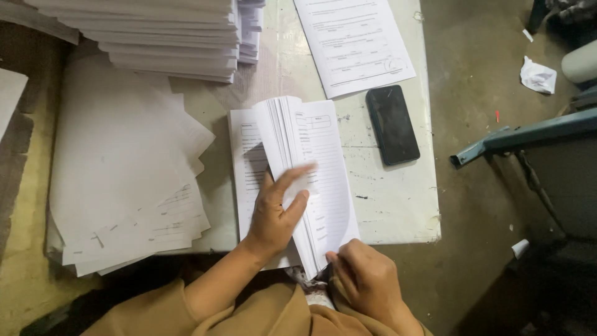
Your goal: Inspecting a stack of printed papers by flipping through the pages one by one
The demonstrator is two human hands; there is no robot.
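Grip first: the lower corner of the bundle (317, 155) is pinched closed in the right hand (367, 277), while the left hand (277, 214) is laid open on the fanned leaves, fingers spread and blurred, nothing clasped in it. The bundle is placed at the near middle of the counter (385, 199), its leaves lifted and curled over to the right.

Leafing through the printed sheets is judged to be the step in hand. For a further leaf to be turned, the corner would need to be kept pinched and a single sheet parted by the left fingers, so that two are not lifted together.

Of the rest, the pale, scuffed counter is the largest. A loose, slipping pile (124, 174) of white sheets is spread over its left part, some faintly printed with lines. A tall, squared stack (168, 37) of white paper is set at the far left edge. One printed form (354, 40), white with black lines, is laid at the far side, slightly askew. A black phone (392, 124), oblong and screen dark, is placed just right of the bundle. A crumpled white scrap (537, 76) is seen on the floor, well apart.
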